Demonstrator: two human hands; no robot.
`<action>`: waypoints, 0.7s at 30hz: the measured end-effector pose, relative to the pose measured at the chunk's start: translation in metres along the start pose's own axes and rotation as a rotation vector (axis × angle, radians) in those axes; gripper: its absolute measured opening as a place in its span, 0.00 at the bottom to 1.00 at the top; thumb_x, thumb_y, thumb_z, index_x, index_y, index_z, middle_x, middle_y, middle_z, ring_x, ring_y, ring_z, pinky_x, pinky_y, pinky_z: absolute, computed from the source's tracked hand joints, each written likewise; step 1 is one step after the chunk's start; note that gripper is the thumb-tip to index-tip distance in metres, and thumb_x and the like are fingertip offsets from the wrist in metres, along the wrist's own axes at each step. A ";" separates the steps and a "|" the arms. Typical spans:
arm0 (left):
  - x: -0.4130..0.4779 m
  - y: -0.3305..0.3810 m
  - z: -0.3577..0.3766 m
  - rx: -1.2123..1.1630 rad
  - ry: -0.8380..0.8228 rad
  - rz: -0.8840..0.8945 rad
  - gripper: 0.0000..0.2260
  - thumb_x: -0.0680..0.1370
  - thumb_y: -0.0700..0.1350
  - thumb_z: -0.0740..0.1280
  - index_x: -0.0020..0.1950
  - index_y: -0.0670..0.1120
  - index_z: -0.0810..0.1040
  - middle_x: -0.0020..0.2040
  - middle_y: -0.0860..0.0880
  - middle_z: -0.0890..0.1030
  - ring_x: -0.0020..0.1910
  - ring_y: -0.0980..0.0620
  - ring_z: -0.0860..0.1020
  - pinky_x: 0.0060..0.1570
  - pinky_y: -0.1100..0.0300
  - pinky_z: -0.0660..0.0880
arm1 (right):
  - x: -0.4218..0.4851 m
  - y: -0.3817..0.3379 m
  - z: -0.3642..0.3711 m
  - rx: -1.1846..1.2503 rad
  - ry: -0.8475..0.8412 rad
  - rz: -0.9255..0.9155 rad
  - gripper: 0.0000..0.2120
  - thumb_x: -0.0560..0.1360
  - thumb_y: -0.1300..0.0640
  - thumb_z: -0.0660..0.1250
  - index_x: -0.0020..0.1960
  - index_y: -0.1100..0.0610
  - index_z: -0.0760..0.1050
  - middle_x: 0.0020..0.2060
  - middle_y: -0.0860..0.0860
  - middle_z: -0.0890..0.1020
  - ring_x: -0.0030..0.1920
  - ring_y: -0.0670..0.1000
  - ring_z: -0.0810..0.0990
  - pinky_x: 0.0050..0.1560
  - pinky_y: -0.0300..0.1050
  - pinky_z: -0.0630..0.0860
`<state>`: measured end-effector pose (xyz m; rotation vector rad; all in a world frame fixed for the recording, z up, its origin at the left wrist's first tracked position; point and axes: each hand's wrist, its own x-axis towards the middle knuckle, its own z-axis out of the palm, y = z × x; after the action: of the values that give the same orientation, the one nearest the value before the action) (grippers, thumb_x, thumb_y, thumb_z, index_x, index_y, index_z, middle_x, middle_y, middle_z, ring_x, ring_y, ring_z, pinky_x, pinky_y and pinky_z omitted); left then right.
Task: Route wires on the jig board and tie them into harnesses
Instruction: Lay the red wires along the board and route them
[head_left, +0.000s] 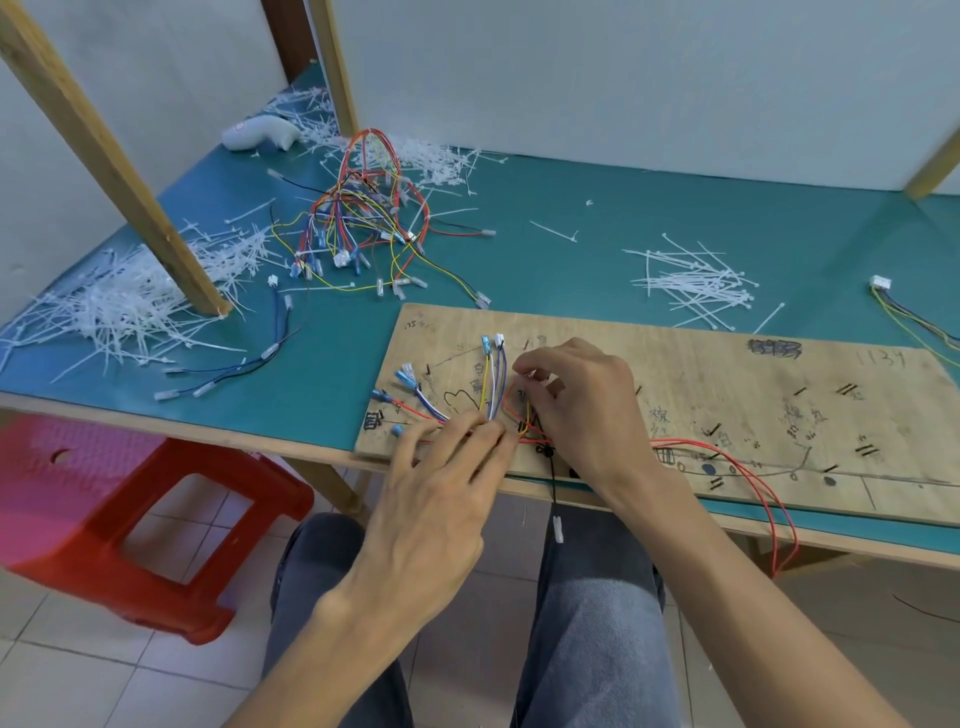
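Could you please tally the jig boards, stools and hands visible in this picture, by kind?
Plywood jig board: 1
Red plastic stool: 1
Bare hands: 2, left hand and right hand
Total: 4

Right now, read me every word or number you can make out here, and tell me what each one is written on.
"1134": pencilled on the jig board, near its far right corner.
"175": faint, at the board's far left corner; last digit uncertain.
Black marking left of "1134": too smeared to read.
Handwritten characters by the wires and along the board: too blurred to read.
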<state>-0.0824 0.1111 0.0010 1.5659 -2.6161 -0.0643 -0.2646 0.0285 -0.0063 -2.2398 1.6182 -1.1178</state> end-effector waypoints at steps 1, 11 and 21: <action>0.000 0.001 -0.001 0.005 -0.009 -0.005 0.37 0.63 0.36 0.73 0.74 0.45 0.76 0.72 0.48 0.77 0.74 0.45 0.73 0.67 0.41 0.72 | 0.000 0.000 0.000 -0.008 0.001 -0.008 0.09 0.71 0.66 0.77 0.47 0.55 0.87 0.40 0.48 0.86 0.41 0.52 0.82 0.41 0.53 0.82; 0.010 0.000 0.001 -0.042 0.077 0.095 0.36 0.69 0.30 0.64 0.79 0.39 0.70 0.81 0.44 0.68 0.83 0.47 0.61 0.81 0.48 0.61 | -0.015 0.003 -0.015 -0.043 -0.152 -0.133 0.16 0.75 0.66 0.73 0.61 0.55 0.83 0.48 0.49 0.85 0.55 0.53 0.81 0.49 0.54 0.83; 0.015 0.002 0.006 -0.116 0.146 0.072 0.31 0.67 0.27 0.67 0.71 0.41 0.75 0.76 0.46 0.70 0.79 0.48 0.66 0.81 0.52 0.57 | -0.022 0.021 -0.030 0.115 -0.403 -0.033 0.43 0.77 0.50 0.77 0.84 0.52 0.56 0.74 0.42 0.76 0.75 0.45 0.72 0.74 0.37 0.64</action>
<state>-0.0918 0.0986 -0.0040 1.3840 -2.5057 -0.0910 -0.3022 0.0476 -0.0063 -2.2401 1.3236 -0.6843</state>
